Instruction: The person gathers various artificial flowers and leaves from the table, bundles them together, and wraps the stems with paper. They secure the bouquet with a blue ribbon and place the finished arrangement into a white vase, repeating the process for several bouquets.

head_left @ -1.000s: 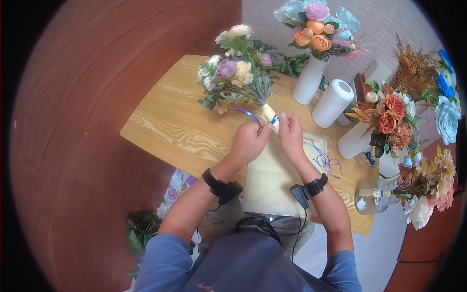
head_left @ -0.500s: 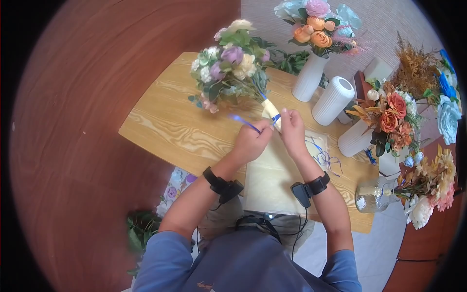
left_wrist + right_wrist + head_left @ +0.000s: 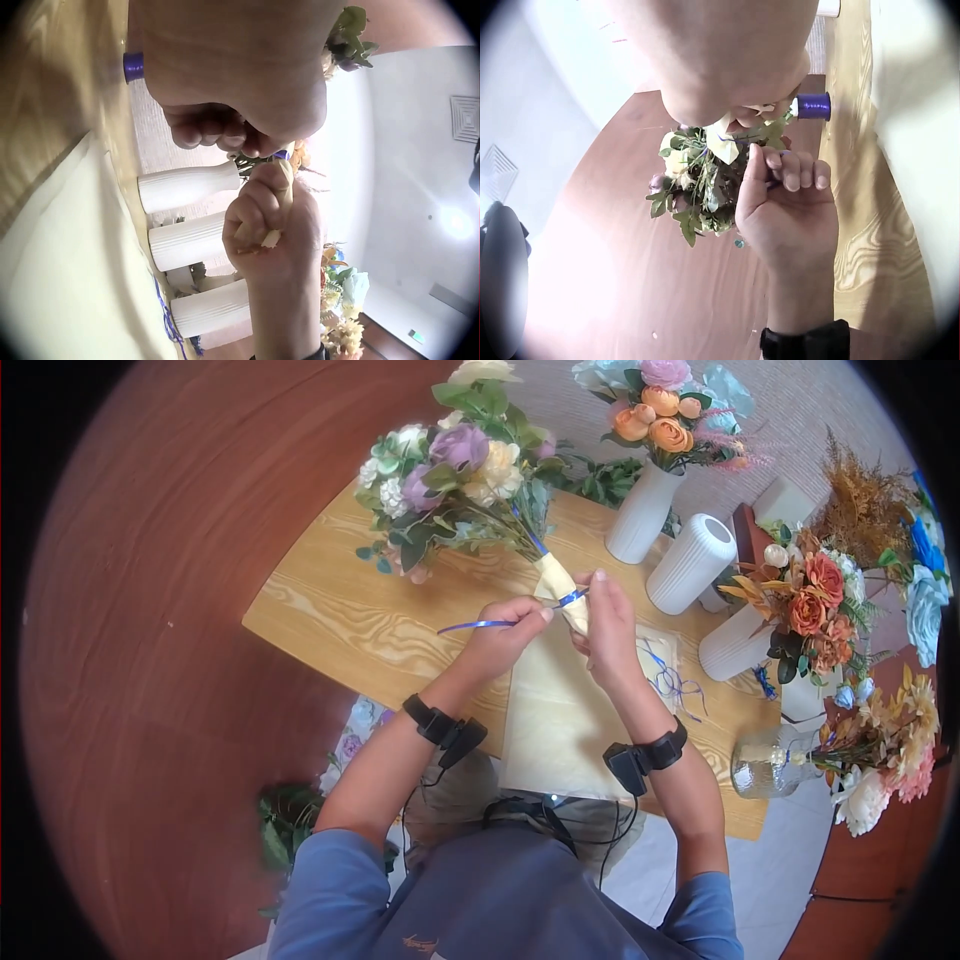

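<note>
A bouquet of artificial purple, cream and white flowers [image 3: 460,452] tilts up and left over the table. Pale yellow paper wraps its stems [image 3: 555,578], and a blue ribbon [image 3: 570,598] goes round that wrap. My right hand [image 3: 612,628] grips the wrapped stems at their lower end; in the left wrist view its fingers [image 3: 259,206] curl round the paper. Between thumb and forefinger, my left hand [image 3: 500,640] pinches the ribbon, whose loose tail [image 3: 465,626] sticks out leftward. From the right wrist view, the left hand [image 3: 791,206] appears just below the paper wrap.
Pale yellow sheets [image 3: 560,730] lie on the wooden table [image 3: 340,585], with a tangle of blue ribbon [image 3: 672,682] beside them. White vases [image 3: 690,563], some holding flowers, line the right side near a glass vase [image 3: 770,762]. A purple ribbon spool [image 3: 814,106] stands on the table.
The bouquet has shifted left and toward the camera. My left hand has moved slightly left with the ribbon, whose tail now points left; my right hand has slid a little right, still gripping the stems.
</note>
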### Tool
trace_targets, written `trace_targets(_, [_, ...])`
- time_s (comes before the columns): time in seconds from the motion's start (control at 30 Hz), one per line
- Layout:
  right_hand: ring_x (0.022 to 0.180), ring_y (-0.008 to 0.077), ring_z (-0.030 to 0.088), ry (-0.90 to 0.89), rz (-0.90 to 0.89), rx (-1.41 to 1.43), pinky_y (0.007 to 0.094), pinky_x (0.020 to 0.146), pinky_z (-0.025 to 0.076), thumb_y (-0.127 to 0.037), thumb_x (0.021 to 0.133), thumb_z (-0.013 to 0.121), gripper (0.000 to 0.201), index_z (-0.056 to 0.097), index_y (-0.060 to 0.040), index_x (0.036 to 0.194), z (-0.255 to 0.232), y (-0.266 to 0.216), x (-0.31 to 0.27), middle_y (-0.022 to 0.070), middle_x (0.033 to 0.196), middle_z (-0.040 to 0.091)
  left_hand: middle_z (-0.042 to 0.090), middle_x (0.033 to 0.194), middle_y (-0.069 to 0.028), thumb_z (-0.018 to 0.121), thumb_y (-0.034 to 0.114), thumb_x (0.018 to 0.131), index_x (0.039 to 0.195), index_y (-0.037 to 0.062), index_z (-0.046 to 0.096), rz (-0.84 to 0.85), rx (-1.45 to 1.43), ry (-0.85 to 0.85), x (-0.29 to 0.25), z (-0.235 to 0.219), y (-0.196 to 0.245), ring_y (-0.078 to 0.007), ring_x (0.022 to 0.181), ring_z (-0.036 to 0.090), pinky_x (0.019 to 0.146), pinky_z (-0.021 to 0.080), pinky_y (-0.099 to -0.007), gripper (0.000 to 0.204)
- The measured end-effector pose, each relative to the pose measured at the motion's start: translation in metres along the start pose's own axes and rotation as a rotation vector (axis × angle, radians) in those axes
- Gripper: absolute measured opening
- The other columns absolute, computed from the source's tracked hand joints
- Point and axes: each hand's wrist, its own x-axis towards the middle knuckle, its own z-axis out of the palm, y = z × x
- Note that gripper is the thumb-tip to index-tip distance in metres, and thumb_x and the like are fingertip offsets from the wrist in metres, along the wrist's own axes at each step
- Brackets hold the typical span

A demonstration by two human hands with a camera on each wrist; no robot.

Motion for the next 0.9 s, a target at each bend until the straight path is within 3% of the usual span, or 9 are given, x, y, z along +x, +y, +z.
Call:
trace_targets(0.1, [0.039, 0.006, 0.036, -0.055, 0.039, 0.038, 0.0215, 0.034, 0.025, -0.044, 0.101, 0.036, 0.046, 0.055, -0.0016, 0.103, 0.004, -0.008, -0.005, 0.0016, 0.061, 0.049, 0.053, 0.068, 0.0041, 0.059, 0.016, 0.093, 0.086, 0.0011, 0.064, -0.042, 0.002, 0.006, 0.001, -0.002, -0.002, -0.0039, 0.061, 0.046, 0.055, 0.037, -0.0207, 0.018])
trace_targets(0.23, [0.037, 0.006, 0.032, -0.084, 0.088, 0.085, 0.0224, 0.034, 0.021, -0.045, 0.101, 0.033, 0.05, 0.054, 0.0005, 0.097, 0.009, -0.015, -0.01, 0.004, 0.061, 0.05, 0.058, 0.072, 0.0005, 0.057, 0.013, 0.092, 0.086, -0.001, 0.065, 0.051, 0.012, 0.004, 0.009, -0.002, -0.007, -0.0061, 0.066, 0.051, 0.061, 0.043, -0.0228, 0.017])
trace_targets(0.3, [0.038, 0.0061, 0.032, -0.207, 0.118, 0.11, 0.0221, 0.034, 0.022, -0.044, 0.101, 0.034, 0.049, 0.054, 0.0007, 0.096, 0.008, -0.019, -0.012, 0.0045, 0.061, 0.051, 0.06, 0.073, 0.0002, 0.056, 0.009, 0.092, 0.089, -0.0015, 0.065, 0.08, 0.008, -0.01, 0.016, -0.005, -0.009, -0.0065, 0.066, 0.053, 0.062, 0.044, -0.0231, 0.015])
trace_targets(0.37, [0.038, 0.0062, 0.033, -0.236, 0.129, 0.129, 0.0221, 0.034, 0.023, -0.042, 0.102, 0.035, 0.048, 0.055, 0.0005, 0.095, 0.006, -0.018, -0.014, 0.0055, 0.063, 0.053, 0.061, 0.073, 0.0002, 0.053, 0.005, 0.09, 0.083, -0.0009, 0.066, -0.018, 0.068, -0.077, 0.021, -0.009, -0.01, -0.0065, 0.068, 0.053, 0.063, 0.045, -0.0239, 0.016])
trace_targets(0.47, [0.038, 0.0063, 0.034, -0.254, 0.133, 0.107, 0.022, 0.034, 0.024, -0.04, 0.102, 0.038, 0.045, 0.057, -0.0001, 0.093, 0.007, -0.019, -0.015, 0.0071, 0.066, 0.057, 0.062, 0.072, 0.0005, 0.05, 0.002, 0.089, 0.078, -0.0001, 0.065, -0.017, 0.087, -0.148, 0.018, -0.011, 0.013, -0.006, 0.07, 0.054, 0.064, 0.044, -0.0233, 0.018])
trace_targets(0.6, [0.038, 0.006, 0.034, -0.232, 0.109, 0.043, 0.0216, 0.034, 0.024, -0.038, 0.101, 0.04, 0.042, 0.057, -0.0006, 0.092, 0.003, -0.016, -0.012, 0.0071, 0.066, 0.058, 0.063, 0.073, 0.0009, 0.053, 0.005, 0.089, 0.075, 0.0011, 0.065, -0.005, 0.099, -0.136, 0.022, -0.017, -0.003, -0.0058, 0.07, 0.055, 0.064, 0.043, -0.0222, 0.018])
trace_targets(0.77, [0.038, 0.0047, 0.033, -0.247, 0.091, 0.005, 0.0201, 0.034, 0.021, -0.036, 0.101, 0.042, 0.036, 0.053, -0.0036, 0.089, 0.005, -0.013, -0.013, 0.0071, 0.065, 0.057, 0.066, 0.079, -0.0019, 0.061, 0.01, 0.088, 0.086, 0.0009, 0.066, -0.128, 0.031, -0.181, 0.026, -0.024, -0.012, -0.0083, 0.073, 0.059, 0.068, 0.048, -0.0254, 0.011])
trace_targets(0.83, [0.038, 0.0046, 0.033, -0.247, 0.081, -0.015, 0.0201, 0.034, 0.021, -0.035, 0.1, 0.043, 0.035, 0.053, -0.0045, 0.089, 0.008, -0.01, -0.016, 0.0069, 0.065, 0.057, 0.066, 0.083, -0.0036, 0.061, 0.01, 0.088, 0.09, 0.0002, 0.066, -0.086, 0.135, -0.195, 0.024, -0.021, 0.008, -0.0097, 0.074, 0.06, 0.068, 0.05, -0.0263, 0.011])
trace_targets(0.9, [0.041, 0.0041, 0.04, -0.26, 0.046, 0.021, 0.0198, 0.036, 0.026, -0.028, 0.1, 0.048, 0.027, 0.055, -0.0029, 0.102, 0.008, -0.008, -0.018, 0.0054, 0.068, 0.06, 0.067, 0.087, -0.0053, 0.061, 0.01, 0.088, 0.094, -0.0005, 0.066, -0.045, 0.24, -0.213, 0.028, -0.021, 0.009, -0.0112, 0.075, 0.061, 0.069, 0.051, -0.0273, 0.013])
